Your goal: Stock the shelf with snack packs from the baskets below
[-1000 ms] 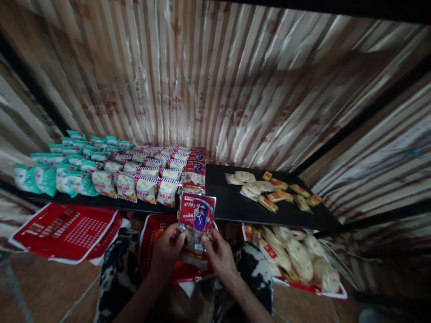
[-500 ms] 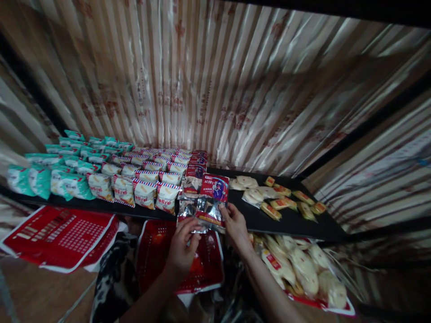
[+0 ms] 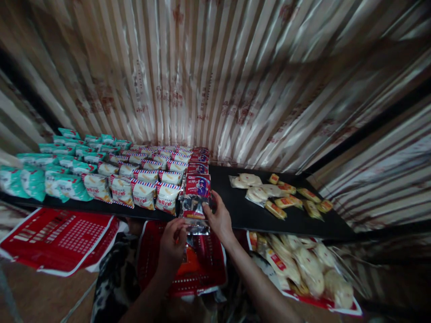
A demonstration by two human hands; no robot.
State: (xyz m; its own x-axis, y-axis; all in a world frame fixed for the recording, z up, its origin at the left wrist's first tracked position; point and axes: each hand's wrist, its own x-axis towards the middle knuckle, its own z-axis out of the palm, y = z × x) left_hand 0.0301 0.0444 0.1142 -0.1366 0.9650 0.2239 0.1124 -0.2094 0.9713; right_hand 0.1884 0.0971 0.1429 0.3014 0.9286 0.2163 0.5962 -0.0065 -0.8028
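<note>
Here, on the head view, I see the left hand (image 3: pixel 173 244) and the right hand (image 3: pixel 219 219) on one red and silver foil snack packet (image 3: pixel 195 202). The packet lies at the front edge of the black shelf (image 3: pixel 235 211), heading a row of like red packets that runs back toward the striped, shiny backdrop (image 3: pixel 202 89). The right grip is closed on the packet's right edge, thumb on top. The left grip is curled shut, pinching the packet's lower silver corner as far as I can tell.

Just left of the packet stand rows of red, white and blue striped bags (image 3: pixel 144 193), then teal bags (image 3: pixel 50 179). Well apart on the right lie round pale cakes in clear wrap (image 3: pixel 252 188) and small yellow wrapped bars (image 3: pixel 279 202). Below the hands sits a red plastic basket (image 3: pixel 208 273).
</note>
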